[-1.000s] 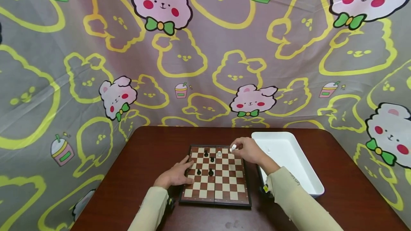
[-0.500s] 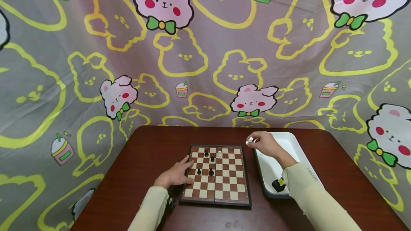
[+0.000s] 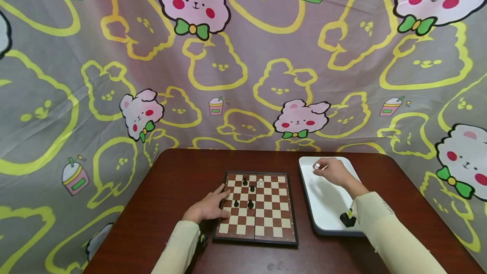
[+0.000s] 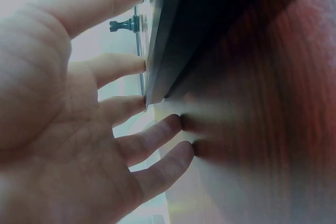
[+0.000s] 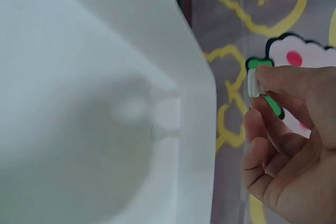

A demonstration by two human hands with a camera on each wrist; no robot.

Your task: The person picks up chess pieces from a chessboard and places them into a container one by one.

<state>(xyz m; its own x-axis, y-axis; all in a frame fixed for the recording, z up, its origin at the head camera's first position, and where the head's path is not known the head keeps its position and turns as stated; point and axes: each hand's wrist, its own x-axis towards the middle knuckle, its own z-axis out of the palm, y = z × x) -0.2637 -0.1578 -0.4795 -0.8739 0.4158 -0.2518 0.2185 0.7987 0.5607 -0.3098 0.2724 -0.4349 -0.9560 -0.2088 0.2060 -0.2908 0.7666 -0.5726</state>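
My left hand (image 3: 208, 207) rests spread on the left edge of the chessboard (image 3: 266, 240). In the left wrist view, its fingers (image 4: 157, 135) look fairly straight; some touch the board's dark side, others the table. Over the far end of the white tray (image 3: 327, 210), my right hand (image 3: 334, 171) pinches a white chess piece (image 3: 317, 166) between thumb and fingertips. Only the base end of that piece (image 5: 253, 83) shows in the right wrist view. Two white chess pieces (image 5: 165, 132) stand faintly visible inside the tray. Several black chess pieces (image 3: 250, 204) and one white piece (image 3: 260, 182) stand on the board.
The tray's raised rim (image 3: 304, 198) runs close to the board's right edge. Both sit on a dark red wooden table (image 3: 160, 206). A patterned cloth (image 3: 247, 75) hangs behind and beside the table. In the left wrist view, a black rook (image 4: 123, 24) stands past the fingers.
My right hand has carried the white chess piece from the board's far right corner rightward to above the tray. The left hand stays in place on the board's edge.
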